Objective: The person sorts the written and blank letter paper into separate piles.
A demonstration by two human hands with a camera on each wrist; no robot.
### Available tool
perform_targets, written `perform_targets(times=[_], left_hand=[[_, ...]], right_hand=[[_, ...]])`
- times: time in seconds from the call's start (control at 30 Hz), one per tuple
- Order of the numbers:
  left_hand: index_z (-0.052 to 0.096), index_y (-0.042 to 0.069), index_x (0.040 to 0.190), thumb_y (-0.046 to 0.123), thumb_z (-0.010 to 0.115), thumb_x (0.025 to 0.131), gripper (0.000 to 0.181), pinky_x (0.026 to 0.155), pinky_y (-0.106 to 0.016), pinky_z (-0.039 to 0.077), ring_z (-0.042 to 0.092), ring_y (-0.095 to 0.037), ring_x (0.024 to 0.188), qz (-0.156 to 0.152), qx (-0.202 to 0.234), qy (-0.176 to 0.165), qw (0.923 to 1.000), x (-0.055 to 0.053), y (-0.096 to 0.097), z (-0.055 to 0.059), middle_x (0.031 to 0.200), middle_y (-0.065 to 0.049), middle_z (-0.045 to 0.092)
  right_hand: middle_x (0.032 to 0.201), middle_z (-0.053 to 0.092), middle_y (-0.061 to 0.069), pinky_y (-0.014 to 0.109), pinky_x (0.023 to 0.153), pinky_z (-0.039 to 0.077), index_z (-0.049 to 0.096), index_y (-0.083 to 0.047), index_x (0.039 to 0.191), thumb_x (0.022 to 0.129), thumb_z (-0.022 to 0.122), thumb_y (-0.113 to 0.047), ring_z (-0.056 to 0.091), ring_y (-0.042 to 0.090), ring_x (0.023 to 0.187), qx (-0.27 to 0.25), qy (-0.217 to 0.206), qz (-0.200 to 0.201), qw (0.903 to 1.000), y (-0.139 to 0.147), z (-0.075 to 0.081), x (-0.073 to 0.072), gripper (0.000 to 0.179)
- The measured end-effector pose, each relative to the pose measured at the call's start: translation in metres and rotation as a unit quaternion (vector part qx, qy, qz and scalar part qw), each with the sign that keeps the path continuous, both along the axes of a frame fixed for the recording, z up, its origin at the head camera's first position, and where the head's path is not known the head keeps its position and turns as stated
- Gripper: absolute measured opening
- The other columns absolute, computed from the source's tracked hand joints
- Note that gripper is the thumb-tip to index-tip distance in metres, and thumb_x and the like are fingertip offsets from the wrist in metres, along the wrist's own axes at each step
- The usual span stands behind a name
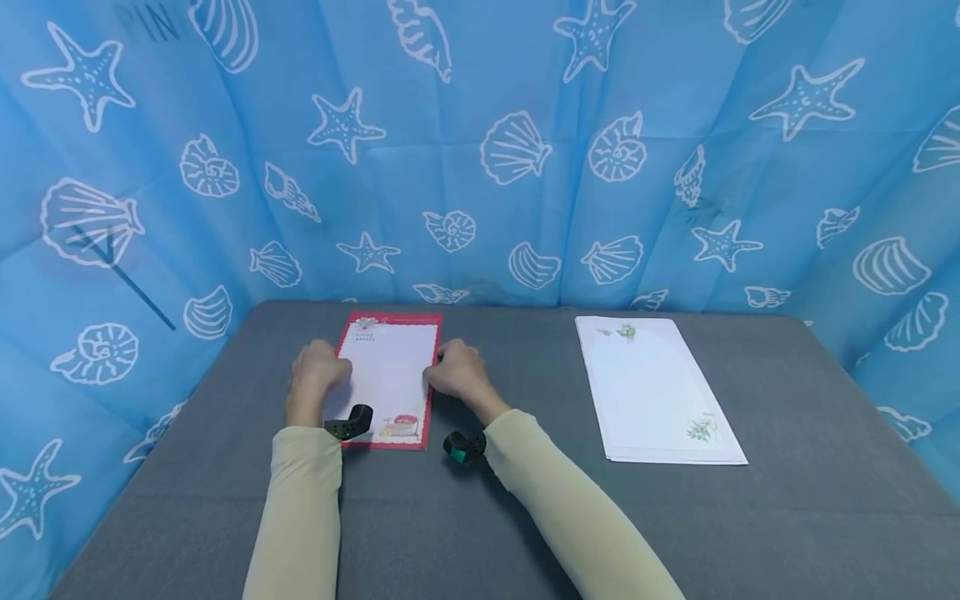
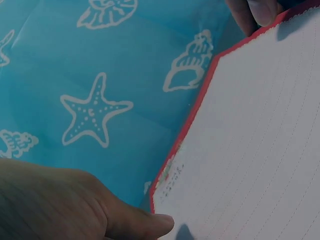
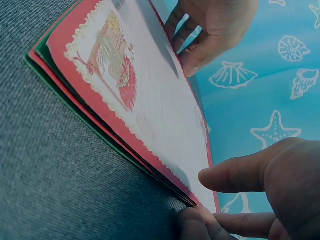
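Observation:
A stack of red-bordered writing paper (image 1: 390,367) lies on the grey table, its top sheet ruled with faint lines and decorated with small drawings. My left hand (image 1: 318,371) grips the stack's left edge; in the left wrist view its thumb (image 2: 161,225) lies on the top sheet. At the opposite edge my right hand (image 1: 459,372) holds the stack, thumb above and fingers at the side and beneath, as the right wrist view shows. There, red and green sheet edges (image 3: 75,102) fan slightly apart at the near corner.
A second stack of white paper (image 1: 660,392) with green plant drawings lies to the right on the grey table (image 1: 525,533). Behind the table hangs a blue curtain (image 1: 465,108) with white shells and starfish. Both wrists wear black camera bands.

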State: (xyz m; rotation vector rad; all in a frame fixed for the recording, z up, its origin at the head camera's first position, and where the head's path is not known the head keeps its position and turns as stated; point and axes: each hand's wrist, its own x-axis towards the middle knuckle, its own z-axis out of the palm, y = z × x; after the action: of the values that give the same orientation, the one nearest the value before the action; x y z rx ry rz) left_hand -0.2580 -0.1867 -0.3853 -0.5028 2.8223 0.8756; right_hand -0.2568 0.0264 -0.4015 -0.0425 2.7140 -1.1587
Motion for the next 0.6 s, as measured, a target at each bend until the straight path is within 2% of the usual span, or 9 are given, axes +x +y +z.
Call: perform_targets(times=[0.03, 0.1, 0.17, 0.23, 0.33, 0.47, 0.6], left_hand=[[0.057, -0.013, 0.116, 0.01, 0.051, 0.093, 0.033, 0.099, -0.064, 0.04, 0.049, -0.047, 0.115, 0.002, 0.002, -0.002, 1.0, 0.0, 0.0, 0.0, 0.123, -0.031, 0.05], [0.055, -0.014, 0.121, 0.011, 0.051, 0.094, 0.037, 0.101, -0.065, 0.039, 0.047, -0.048, 0.118, 0.008, 0.008, -0.007, 0.9999, -0.001, 0.001, -0.001, 0.126, -0.031, 0.049], [0.055, -0.014, 0.121, 0.012, 0.051, 0.094, 0.038, 0.102, -0.065, 0.038, 0.044, -0.05, 0.122, 0.008, 0.005, -0.004, 0.9999, -0.001, 0.001, -0.001, 0.129, -0.032, 0.048], [0.057, -0.014, 0.118, 0.013, 0.05, 0.093, 0.036, 0.103, -0.065, 0.036, 0.041, -0.052, 0.125, 0.004, -0.001, 0.011, 0.9999, 0.0, 0.001, 0.0, 0.131, -0.033, 0.047], [0.058, -0.013, 0.122, 0.015, 0.051, 0.093, 0.041, 0.105, -0.065, 0.033, 0.037, -0.055, 0.128, -0.017, -0.027, 0.062, 0.9975, 0.0, 0.003, 0.004, 0.134, -0.035, 0.045], [0.05, -0.011, 0.14, 0.016, 0.056, 0.096, 0.052, 0.103, -0.065, 0.036, 0.04, -0.054, 0.127, -0.049, -0.043, 0.149, 0.9867, 0.001, 0.017, 0.011, 0.136, -0.034, 0.045], [0.049, -0.008, 0.144, 0.016, 0.061, 0.097, 0.054, 0.1, -0.064, 0.041, 0.044, -0.051, 0.125, -0.088, -0.044, 0.21, 0.9727, 0.001, 0.037, 0.015, 0.137, -0.033, 0.047]], right_hand=[[0.06, 0.046, 0.002, 0.029, 0.051, 0.034, 0.069, -0.003, 0.076, 0.088, 0.067, -0.012, 0.043, 0.016, 0.055, 0.0, 0.0, 0.003, 1.0, 0.0, 0.0, 0.0, 0.015], [0.057, 0.045, 0.001, 0.028, 0.05, 0.035, 0.069, -0.004, 0.078, 0.089, 0.067, -0.013, 0.042, 0.014, 0.052, 0.002, 0.001, 0.006, 1.0, 0.001, 0.001, 0.001, 0.014], [0.054, 0.047, 0.0, 0.028, 0.049, 0.035, 0.074, -0.001, 0.095, 0.091, 0.066, -0.014, 0.042, 0.013, 0.049, 0.0, 0.008, 0.014, 0.9999, 0.004, 0.003, 0.003, 0.016], [0.053, 0.049, -0.001, 0.029, 0.05, 0.036, 0.072, 0.001, 0.115, 0.093, 0.066, -0.015, 0.042, 0.012, 0.047, -0.004, 0.027, 0.024, 0.9993, 0.009, 0.006, 0.006, 0.029], [0.056, 0.053, -0.001, 0.03, 0.054, 0.039, 0.059, 0.002, 0.138, 0.097, 0.067, -0.018, 0.044, 0.011, 0.046, -0.014, 0.068, 0.04, 0.9967, 0.021, 0.011, 0.011, 0.047], [0.072, 0.061, 0.001, 0.033, 0.063, 0.046, 0.059, 0.002, 0.138, 0.097, 0.069, -0.02, 0.053, 0.012, 0.056, -0.015, 0.12, 0.049, 0.9914, 0.04, 0.019, 0.016, 0.047], [0.092, 0.068, 0.004, 0.036, 0.07, 0.052, 0.06, -0.002, 0.138, 0.097, 0.069, -0.021, 0.064, 0.015, 0.074, -0.011, 0.161, 0.047, 0.9858, 0.06, 0.025, 0.021, 0.046]])
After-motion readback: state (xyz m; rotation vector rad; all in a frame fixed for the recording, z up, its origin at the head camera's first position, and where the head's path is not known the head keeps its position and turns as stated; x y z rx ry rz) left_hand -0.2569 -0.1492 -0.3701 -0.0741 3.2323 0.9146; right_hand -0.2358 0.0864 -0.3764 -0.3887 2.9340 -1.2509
